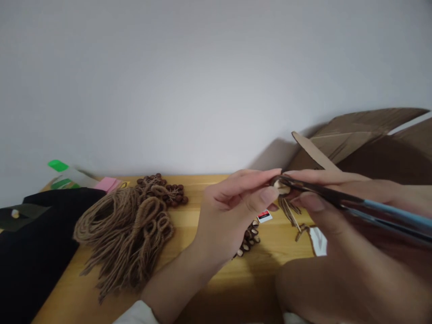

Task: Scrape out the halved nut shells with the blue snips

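Note:
My left hand (229, 211) pinches a small dark-and-cream piece (281, 185) between thumb and fingertips. My right hand (334, 216) is closed around a long, slim tool with dark jaws and light-blue handles (378, 209). The tool's tip touches the small piece, right beside my left fingertips. Thin brown strands (289, 211) hang just below the piece. What the right fingers do behind the tool is partly hidden. Under my left wrist, several dark pieces with cream faces (249, 238) lie on the wooden table (189, 270).
A bundle of brown cord (124, 229) lies at left, with dark brown beads (175, 194) behind it. Black cloth (43, 243) covers the left edge. Pink paper (107, 184) sits behind it. A red-and-white card (264, 216) lies mid-table, and an open cardboard box (357, 135) stands at right.

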Demonstrator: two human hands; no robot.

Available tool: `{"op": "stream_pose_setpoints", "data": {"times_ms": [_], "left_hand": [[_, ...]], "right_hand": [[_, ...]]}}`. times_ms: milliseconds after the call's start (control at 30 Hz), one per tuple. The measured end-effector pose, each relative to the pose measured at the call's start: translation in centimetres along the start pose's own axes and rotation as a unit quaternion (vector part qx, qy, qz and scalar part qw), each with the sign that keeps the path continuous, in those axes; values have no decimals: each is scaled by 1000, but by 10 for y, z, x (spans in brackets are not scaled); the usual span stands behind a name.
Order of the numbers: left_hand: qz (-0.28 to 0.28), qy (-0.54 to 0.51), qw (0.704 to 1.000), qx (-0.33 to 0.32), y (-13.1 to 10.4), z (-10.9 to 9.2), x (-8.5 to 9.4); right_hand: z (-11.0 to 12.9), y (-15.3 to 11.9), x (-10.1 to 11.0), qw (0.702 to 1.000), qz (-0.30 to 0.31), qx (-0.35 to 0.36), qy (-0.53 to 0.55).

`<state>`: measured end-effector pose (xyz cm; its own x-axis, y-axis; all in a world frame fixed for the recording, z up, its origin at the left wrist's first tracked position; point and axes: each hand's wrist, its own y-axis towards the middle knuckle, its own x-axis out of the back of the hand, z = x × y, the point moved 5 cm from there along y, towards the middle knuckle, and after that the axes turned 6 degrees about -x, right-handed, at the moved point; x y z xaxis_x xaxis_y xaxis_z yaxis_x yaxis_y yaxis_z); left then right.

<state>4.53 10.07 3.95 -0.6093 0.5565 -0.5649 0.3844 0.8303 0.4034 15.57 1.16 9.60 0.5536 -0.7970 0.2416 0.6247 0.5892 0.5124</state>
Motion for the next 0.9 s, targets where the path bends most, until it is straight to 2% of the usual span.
{"op": "stream_pose_setpoints", "data": {"times_ms": [67, 167, 333, 533, 767, 900], "left_hand": [[-5, 8, 1000, -16, 0, -1, 1], [-11, 17, 999, -30, 1, -2, 1], [10, 28, 999, -22, 2, -4, -1], [9, 22, 1000, -8, 1, -4, 0], [14, -14, 999, -27, 2, -2, 0], [20, -9, 999, -49, 5, -4, -1]], "right_hand": [[2, -3, 2, 1000, -16, -6, -13], [3, -3, 1, 999, -1, 9, -31], [0, 5, 1, 998, 36, 43, -1], [2, 10, 1, 992, 67, 102, 11], [7, 5, -1, 998, 1, 65, 2], [3, 4, -1, 997, 30, 65, 39]]}}
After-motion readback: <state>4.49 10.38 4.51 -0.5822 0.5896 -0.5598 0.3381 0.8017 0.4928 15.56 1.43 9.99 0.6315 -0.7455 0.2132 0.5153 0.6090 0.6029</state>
